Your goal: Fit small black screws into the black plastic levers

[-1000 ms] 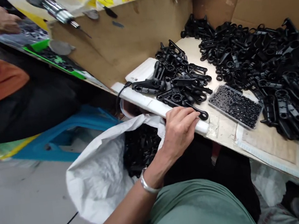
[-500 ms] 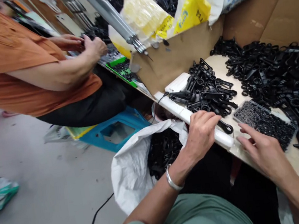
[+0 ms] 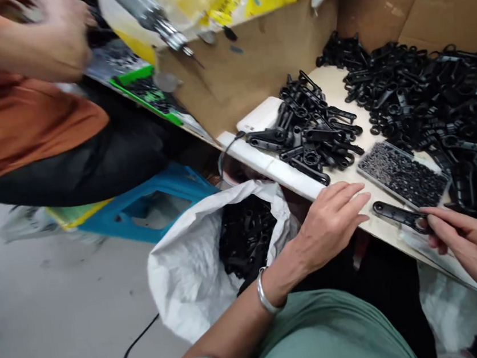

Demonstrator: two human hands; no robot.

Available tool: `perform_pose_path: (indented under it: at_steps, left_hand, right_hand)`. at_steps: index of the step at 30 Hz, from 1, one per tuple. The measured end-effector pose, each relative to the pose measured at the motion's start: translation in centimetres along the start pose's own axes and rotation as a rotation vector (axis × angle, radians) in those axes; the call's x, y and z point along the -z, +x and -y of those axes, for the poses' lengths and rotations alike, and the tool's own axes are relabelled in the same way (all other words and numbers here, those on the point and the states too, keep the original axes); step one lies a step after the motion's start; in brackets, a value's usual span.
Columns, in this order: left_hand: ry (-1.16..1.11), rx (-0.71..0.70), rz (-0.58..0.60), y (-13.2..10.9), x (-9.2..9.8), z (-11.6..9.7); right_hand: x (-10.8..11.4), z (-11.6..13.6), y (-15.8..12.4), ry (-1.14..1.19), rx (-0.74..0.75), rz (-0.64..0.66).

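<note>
My right hand [image 3: 469, 239] pinches one end of a long black plastic lever piece [image 3: 398, 215] with rounded, ring-like ends. The piece is over the front of the table, beside a clear shallow box of small dark parts [image 3: 404, 174]. My left hand [image 3: 335, 219], a silver bangle at its wrist, is at the table edge with fingers stretched out and nothing in them. Behind it lies a loose pile of similar black pieces [image 3: 308, 131]. Another, larger heap of black parts [image 3: 435, 93] covers the right of the table.
Below the table edge an opened white sack [image 3: 185, 277] holds black pieces. A grey power screwdriver [image 3: 160, 24] hangs at upper left before a cardboard divider [image 3: 246, 63]. At left, a co-worker in an orange top [image 3: 29, 122] sits on a blue stool [image 3: 138, 205].
My right hand, empty before, has moved right and now holds a black lever piece. My left hand's fingers have straightened away from the table edge. The view has shifted.
</note>
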State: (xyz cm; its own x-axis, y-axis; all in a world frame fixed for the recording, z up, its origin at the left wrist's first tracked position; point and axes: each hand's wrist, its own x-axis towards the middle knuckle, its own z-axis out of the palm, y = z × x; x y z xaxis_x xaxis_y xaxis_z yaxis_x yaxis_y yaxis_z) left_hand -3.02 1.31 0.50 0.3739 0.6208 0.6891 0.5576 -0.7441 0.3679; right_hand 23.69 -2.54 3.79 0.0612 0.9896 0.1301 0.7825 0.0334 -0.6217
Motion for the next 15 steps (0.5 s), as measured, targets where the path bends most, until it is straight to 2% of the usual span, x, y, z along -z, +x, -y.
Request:
perform_pose_path:
  at_steps: [3, 8, 12, 15]
  left_hand:
    - [0.0, -0.124, 0.207, 0.7, -1.5, -1.3]
    - [0.073, -0.17, 0.467, 2.1, -3.3, -1.9]
    - [0.101, -0.169, 0.537, 2.9, -3.4, -1.8]
    - [0.096, -0.145, 0.547, 3.1, -3.4, -1.7]
  right_hand:
    - [-0.1, -1.3, -1.2, 0.1, -0.142, 0.112]
    - [0.3, -1.8, -2.0, -0.011, -0.138, 0.091]
    - [1.8, -1.1, -0.8, -0.125, -0.09, -0.02]
    - [1.9, -0.2, 1.8, -0.284, 0.082, -0.08]
